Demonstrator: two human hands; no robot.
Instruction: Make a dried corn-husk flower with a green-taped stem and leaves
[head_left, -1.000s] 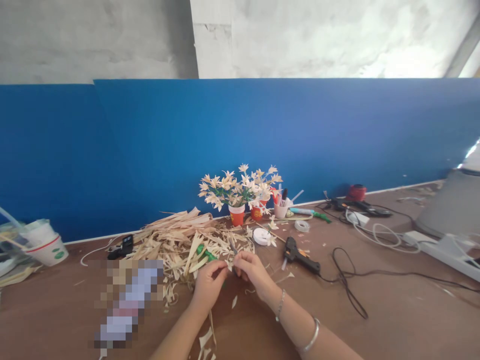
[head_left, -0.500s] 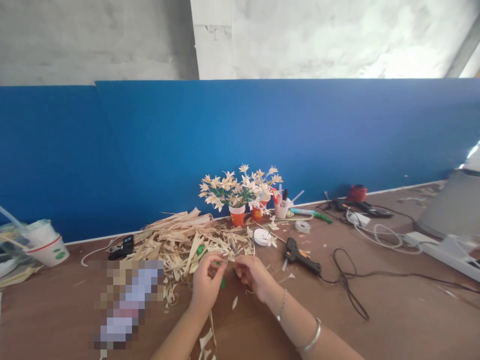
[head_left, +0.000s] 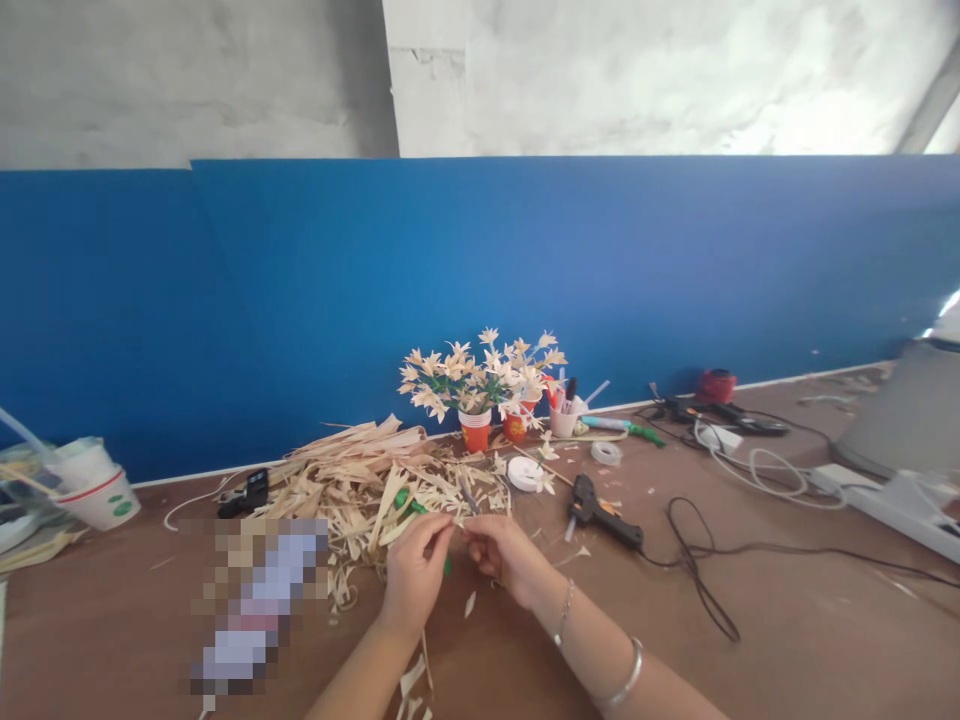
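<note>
My left hand (head_left: 418, 565) is closed, thumb and fingertips pinched together above the brown table. A tiny pale piece of dried husk (head_left: 459, 522) shows at its fingertips. Close beside it on the right, my right hand (head_left: 504, 556) has curled fingers, and its fingertips meet the same pale piece. A narrow grey blade-like thing (head_left: 469, 499) shows just beyond the right fingertips; whether that hand holds it I cannot tell. Behind both hands spreads a heap of dried husk strips (head_left: 352, 480), with green bits (head_left: 402, 498) in it.
Pale husk flowers (head_left: 480, 375) stand in red paper cups (head_left: 475, 433) at the blue partition (head_left: 300, 300). Right of my hands lie a white roll (head_left: 524, 474), a tape ring (head_left: 606, 453) and a black glue gun (head_left: 606, 517) with its cable. A power strip (head_left: 892, 510) lies far right.
My left hand has turned slightly, its fingertips closing nearer the right fingertips. The right hand has barely moved. The things on the table lie as before.
</note>
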